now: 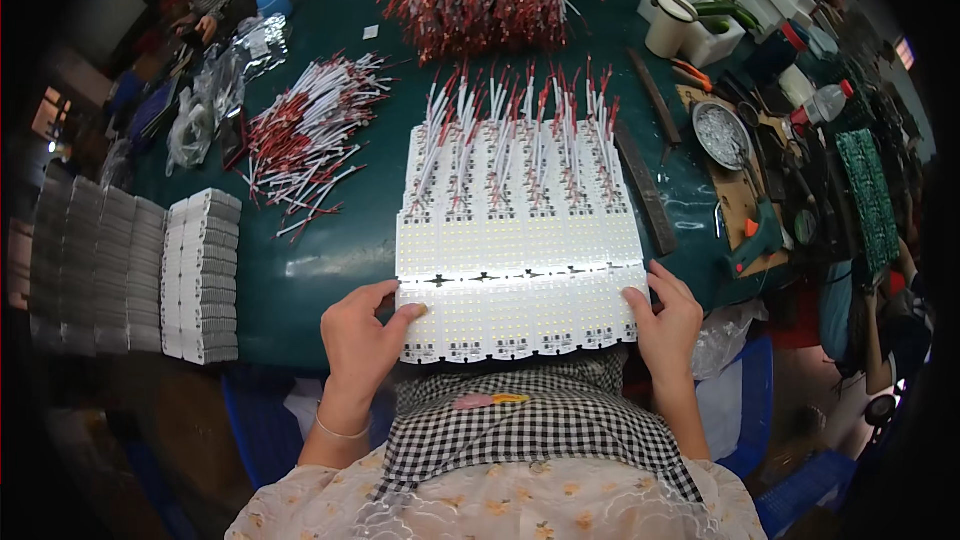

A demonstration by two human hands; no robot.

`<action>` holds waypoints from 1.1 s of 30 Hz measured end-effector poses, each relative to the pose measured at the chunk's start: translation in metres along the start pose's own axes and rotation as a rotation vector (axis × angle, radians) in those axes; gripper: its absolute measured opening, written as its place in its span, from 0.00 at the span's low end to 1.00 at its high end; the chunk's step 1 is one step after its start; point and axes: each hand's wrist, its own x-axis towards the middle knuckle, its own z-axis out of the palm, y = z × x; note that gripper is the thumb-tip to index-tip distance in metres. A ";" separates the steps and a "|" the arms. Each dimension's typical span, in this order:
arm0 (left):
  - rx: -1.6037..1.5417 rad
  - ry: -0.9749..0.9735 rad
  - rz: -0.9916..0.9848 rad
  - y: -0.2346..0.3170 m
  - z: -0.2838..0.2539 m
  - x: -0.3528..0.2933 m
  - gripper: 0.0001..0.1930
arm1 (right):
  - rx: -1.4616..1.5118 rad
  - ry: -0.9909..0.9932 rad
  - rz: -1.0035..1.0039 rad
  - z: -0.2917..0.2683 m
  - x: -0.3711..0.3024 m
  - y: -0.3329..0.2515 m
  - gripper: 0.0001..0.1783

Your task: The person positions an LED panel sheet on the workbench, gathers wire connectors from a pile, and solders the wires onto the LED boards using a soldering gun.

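Observation:
A white LED circuit board panel (512, 315), dotted with small yellow LEDs, lies near the table's front edge. My left hand (362, 335) grips its left edge, thumb on top and fingers at the side. At the opposite edge my right hand (668, 325) holds it likewise, thumb on the upper face. Just beyond, a second LED panel (518, 240) meets it along a notched line with a bright glare. Further panels overlap behind that one, and bunches of red and white wires (510, 145) stick out over their far ends.
On the green table (310, 285), loose red and white wires (310, 130) lie left of the panels, with a large wire heap (490, 0) behind. Stacked white boards (200, 275) stand far left. Dark metal bars (648, 190), a metal bowl (720, 135) and a green glue gun (757, 240) are right.

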 end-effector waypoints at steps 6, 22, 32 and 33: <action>-0.360 -0.103 -0.199 -0.004 0.001 0.014 0.14 | 0.457 -0.043 0.182 -0.003 0.000 -0.002 0.13; -0.426 -0.020 -0.154 -0.024 0.017 0.039 0.13 | 0.125 0.057 0.043 -0.005 0.021 -0.025 0.16; 0.005 -0.037 0.025 -0.024 0.023 0.034 0.13 | 0.094 -0.004 0.042 0.018 0.028 -0.009 0.17; 0.021 -0.026 0.034 -0.024 0.023 0.033 0.13 | 0.074 0.010 -0.004 0.020 0.026 -0.007 0.17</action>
